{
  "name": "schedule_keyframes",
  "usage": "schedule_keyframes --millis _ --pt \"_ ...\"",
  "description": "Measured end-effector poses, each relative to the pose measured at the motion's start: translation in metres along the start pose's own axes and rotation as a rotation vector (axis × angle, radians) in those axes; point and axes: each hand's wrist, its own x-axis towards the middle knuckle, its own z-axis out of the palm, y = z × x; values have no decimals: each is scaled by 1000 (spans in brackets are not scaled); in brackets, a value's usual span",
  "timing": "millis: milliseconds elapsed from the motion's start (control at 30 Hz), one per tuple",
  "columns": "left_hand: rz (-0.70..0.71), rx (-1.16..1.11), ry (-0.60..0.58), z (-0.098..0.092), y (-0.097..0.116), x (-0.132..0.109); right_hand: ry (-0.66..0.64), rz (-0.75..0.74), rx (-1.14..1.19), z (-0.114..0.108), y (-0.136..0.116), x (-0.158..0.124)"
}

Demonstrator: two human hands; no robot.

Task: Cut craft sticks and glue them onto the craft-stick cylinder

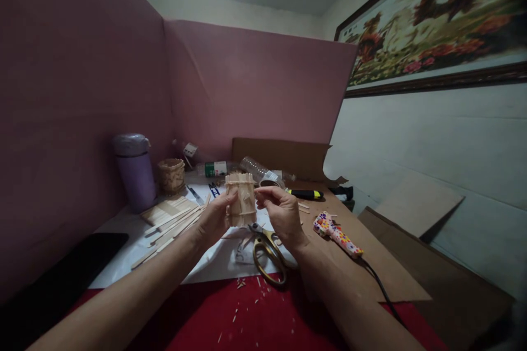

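A small upright cup of wooden sticks (242,200), with bands round its top and bottom, is held up above the table. My left hand (218,214) grips it from the left, thumb on the front. My right hand (282,214) is at the cup's right side, its thumb and forefinger pinched near the upper band; whatever is between them is too small to make out. Below the cup lie gold-handled scissors (269,258), partly under my right wrist. Loose wooden sticks (173,225) are spread to the left of my left hand.
A purple tumbler (135,175) and a wooden stick pot (172,175) stand at the back left. Plastic bottles (255,167) lie at the back. A flowered glue gun (337,235) with a cable and a yellow-black cutter (307,194) rest on cardboard at right. Wood scraps dot the red cloth (230,318).
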Motion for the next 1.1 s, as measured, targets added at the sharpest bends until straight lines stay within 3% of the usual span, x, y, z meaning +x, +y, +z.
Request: schedule_keyframes --millis 300,600,1100 --pt "8 -107 31 -14 -5 -10 -61 44 -17 10 5 -11" --pt "14 -163 108 -9 -9 -13 -59 72 -103 13 2 -16" --pt "18 -197 -18 -7 -17 -14 -71 20 -202 12 1 -18"
